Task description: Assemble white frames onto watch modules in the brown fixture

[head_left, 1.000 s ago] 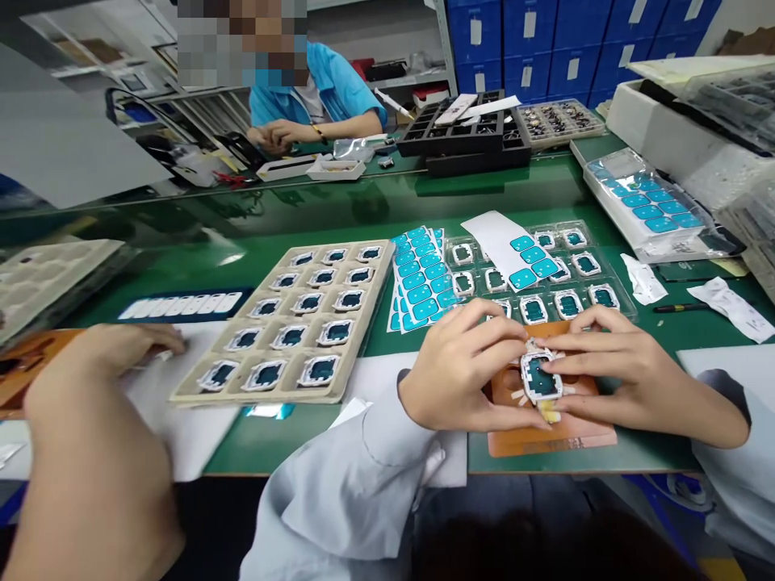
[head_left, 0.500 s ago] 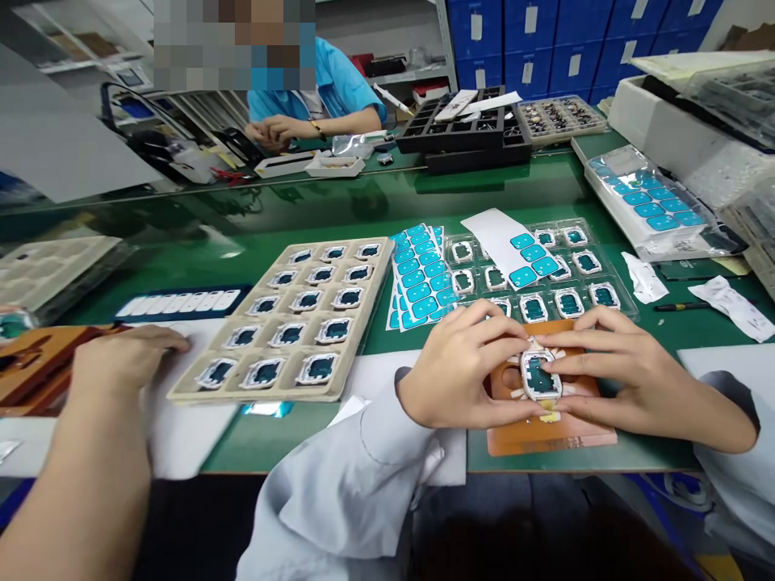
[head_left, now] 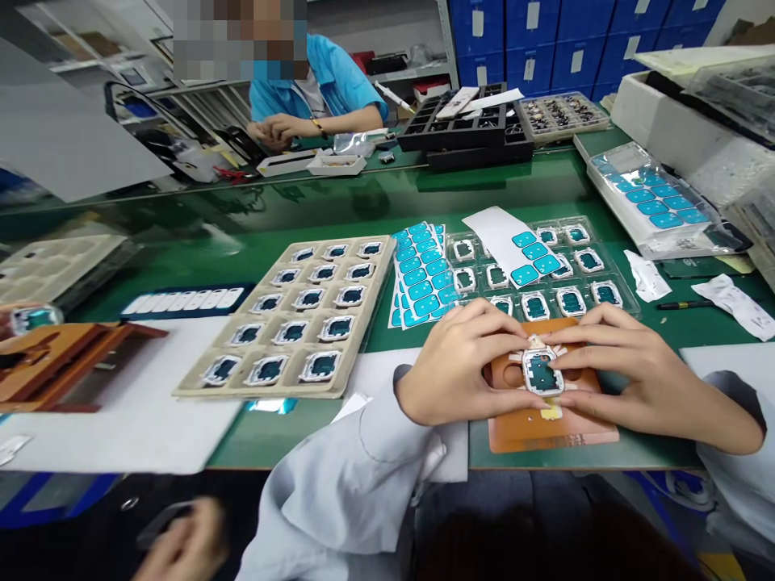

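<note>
A white, rounded-square watch case frame (head_left: 543, 371) with a dark green inside lies on an orange fixture plate (head_left: 514, 432) at the table's front edge. My left hand (head_left: 466, 367) grips its left side, fingertips at the upper corner and thumb at the lower edge. From the other side my right hand (head_left: 630, 363) holds the frame, with a fingertip over its right edge and the thumb near the lower right corner. Pale tabs stick out around the frame, and a yellow piece (head_left: 550, 410) lies just below it.
A beige tray (head_left: 284, 395) of similar frames stands left, beside blue sticker sheets (head_left: 417, 274). Behind my hands is a clear tray (head_left: 630, 303) of frames with a sticker sheet on top. A neighbour's blurred hand (head_left: 190, 541) shows lower left; a person in blue (head_left: 345, 81) sits opposite.
The neighbour's bare arm has pulled back from the orange stand at the left, and a blurred hand now shows below the table edge. My hands keep nearly the same hold on the frame.
</note>
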`<state>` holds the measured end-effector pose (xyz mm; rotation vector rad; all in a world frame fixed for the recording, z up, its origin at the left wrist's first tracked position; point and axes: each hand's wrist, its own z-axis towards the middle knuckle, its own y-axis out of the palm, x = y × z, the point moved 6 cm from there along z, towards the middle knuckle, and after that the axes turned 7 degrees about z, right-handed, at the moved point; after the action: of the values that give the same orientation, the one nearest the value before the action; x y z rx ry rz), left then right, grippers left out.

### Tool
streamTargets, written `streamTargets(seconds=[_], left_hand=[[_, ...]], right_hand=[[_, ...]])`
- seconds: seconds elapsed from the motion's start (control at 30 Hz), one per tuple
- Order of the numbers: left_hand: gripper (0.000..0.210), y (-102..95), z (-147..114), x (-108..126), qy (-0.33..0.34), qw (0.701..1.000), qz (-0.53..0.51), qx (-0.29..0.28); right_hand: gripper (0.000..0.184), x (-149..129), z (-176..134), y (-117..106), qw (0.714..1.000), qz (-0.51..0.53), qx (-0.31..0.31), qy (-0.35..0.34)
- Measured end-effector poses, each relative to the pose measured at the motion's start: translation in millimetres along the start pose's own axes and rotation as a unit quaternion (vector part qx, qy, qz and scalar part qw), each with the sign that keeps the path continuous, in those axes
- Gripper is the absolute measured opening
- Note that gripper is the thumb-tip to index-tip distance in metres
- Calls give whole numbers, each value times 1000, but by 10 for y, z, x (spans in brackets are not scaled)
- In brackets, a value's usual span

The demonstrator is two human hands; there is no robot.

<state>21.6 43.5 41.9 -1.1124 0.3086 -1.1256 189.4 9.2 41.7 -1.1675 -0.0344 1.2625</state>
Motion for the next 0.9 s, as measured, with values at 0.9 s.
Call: streamTargets(seconds=[0.9], left_hand=[[56, 158, 42, 5, 14, 990, -125, 59]], right_hand=[[41, 243, -65, 181, 942, 335, 22, 21]])
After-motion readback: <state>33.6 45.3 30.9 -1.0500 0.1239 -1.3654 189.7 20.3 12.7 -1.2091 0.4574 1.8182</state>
